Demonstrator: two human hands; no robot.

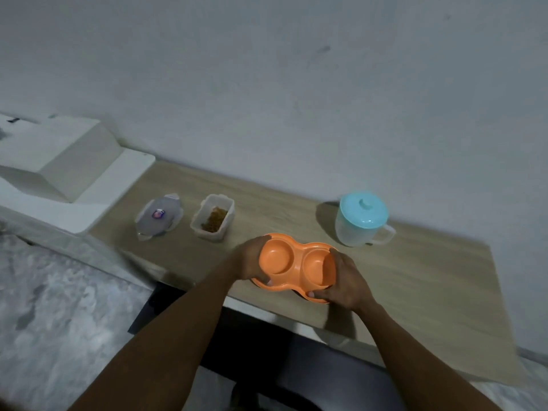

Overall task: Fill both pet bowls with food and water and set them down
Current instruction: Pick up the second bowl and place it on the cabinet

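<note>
Orange double pet bowl [296,264]: one moulded plastic piece with two round wells side by side, both apparently empty, at the near edge of the wooden tabletop [415,280]; whether its base rests fully on the surface or is slightly raised cannot be told. Left hand [252,261]: closed around the bowl's left end, thumb on the near rim. Right hand [345,280]: closed around the right end, fingers over the rim of the right well. Food container [213,217]: clear, rectangular, lidless, partly filled with brown kibble, just beyond the bowl to the left. Container lid [158,216]: lying flat on the table, left of the container. Water jug [362,218]: translucent, with teal lid on and handle to the right, beyond the bowl to the right; its water level is not readable. Risks, as judged: the bowl sits close to the table edge, so a nudge during filling could tip it off; pouring with the jug's lid seated may dribble; carrying shallow filled wells could slop water into the kibble.
</note>
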